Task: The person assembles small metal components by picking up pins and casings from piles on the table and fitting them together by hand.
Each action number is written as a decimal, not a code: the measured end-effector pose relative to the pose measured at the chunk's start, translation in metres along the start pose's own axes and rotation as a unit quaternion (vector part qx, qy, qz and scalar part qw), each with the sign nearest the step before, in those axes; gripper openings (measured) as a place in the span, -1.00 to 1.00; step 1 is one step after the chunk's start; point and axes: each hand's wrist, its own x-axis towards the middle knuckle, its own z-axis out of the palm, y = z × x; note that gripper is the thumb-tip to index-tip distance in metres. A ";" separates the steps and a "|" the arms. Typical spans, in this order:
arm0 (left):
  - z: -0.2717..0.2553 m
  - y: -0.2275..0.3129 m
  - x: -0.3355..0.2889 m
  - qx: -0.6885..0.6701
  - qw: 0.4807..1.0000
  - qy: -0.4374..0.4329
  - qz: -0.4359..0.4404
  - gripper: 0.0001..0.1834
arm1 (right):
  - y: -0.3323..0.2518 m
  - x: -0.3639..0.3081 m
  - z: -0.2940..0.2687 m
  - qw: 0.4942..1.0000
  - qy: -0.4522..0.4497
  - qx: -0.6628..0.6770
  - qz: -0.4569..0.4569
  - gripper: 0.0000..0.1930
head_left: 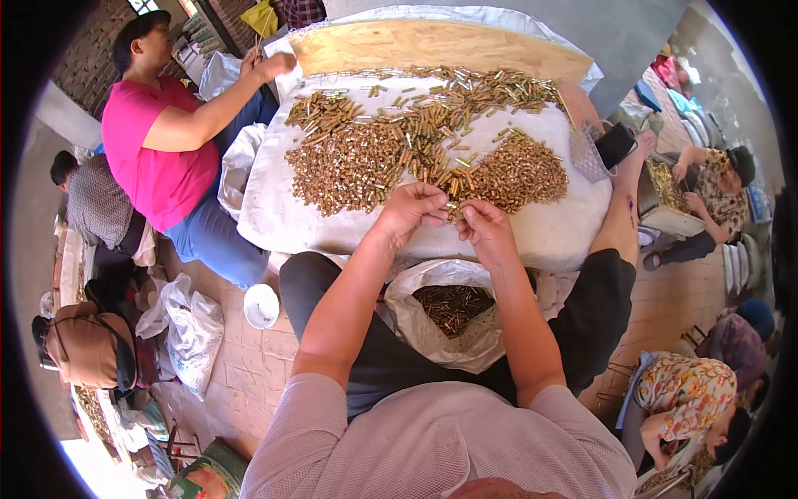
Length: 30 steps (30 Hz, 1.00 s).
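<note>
My left hand (415, 213) and my right hand (488, 232) meet over the near edge of a white-covered table (274, 179). Both hands are closed in a pinch, fingertips almost touching. A small brass-coloured metal piece (451, 209) shows between them; fingers partly hide it. Just beyond my hands lie a heap of short copper-coloured pieces (349, 166) on the left, a smaller heap (524, 170) on the right, and longer brass-coloured tubes (428, 137) between and behind them. Below my forearms, an open white sack (407, 299) between my legs holds dark, small tubular pieces (453, 309).
A wooden board (432, 46) edges the table's far side. A person in a pink top (154, 125) sits at its left. On the floor are a white bucket (262, 306) and a filled plastic bag (195, 341). A phone (616, 145) lies by my right leg. Other people work around.
</note>
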 end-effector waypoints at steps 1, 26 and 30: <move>0.001 0.000 -0.001 -0.003 1.000 -0.002 -0.003 -0.80 | 0.000 0.000 -0.001 1.000 0.000 0.000 0.000 -0.84; 0.015 -0.004 -0.004 0.026 0.999 0.003 0.037 -0.81 | -0.008 -0.003 -0.003 0.999 0.016 -0.051 -0.009 -0.87; 0.017 -0.005 -0.006 0.054 0.998 0.018 0.035 -0.83 | -0.010 -0.004 -0.003 0.999 0.008 -0.045 0.003 -0.86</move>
